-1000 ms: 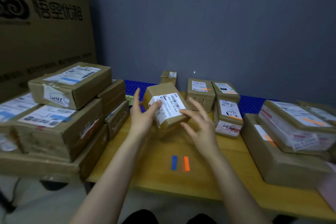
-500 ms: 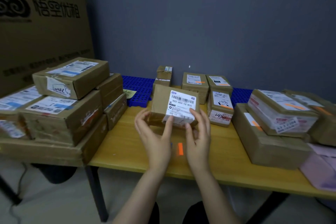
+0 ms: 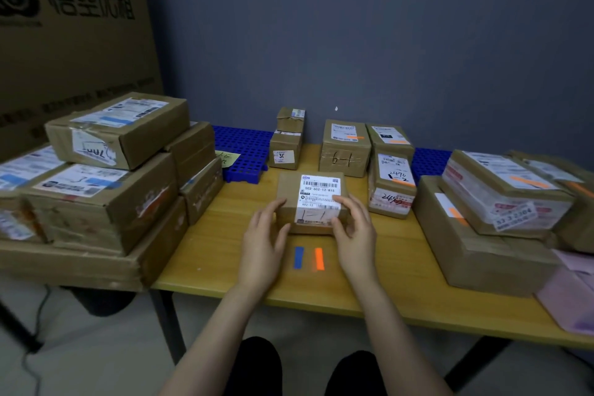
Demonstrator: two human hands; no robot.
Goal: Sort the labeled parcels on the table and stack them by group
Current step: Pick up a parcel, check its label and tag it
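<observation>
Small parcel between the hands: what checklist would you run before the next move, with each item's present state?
1. Hold: the left hand and the right hand grip the small parcel at opposite sides: ok.
2. Its label faces up, barcode readable: ok.
3. Blue or orange group mark on that label: none visible, so cannot tell.
4. Gap to the parcel behind: they stand apart: ok.
5. Lifted off the table or resting on it: cannot tell.
6. Blue-marked stack at left and orange-marked stack at right each show a flat top: ok.
</observation>
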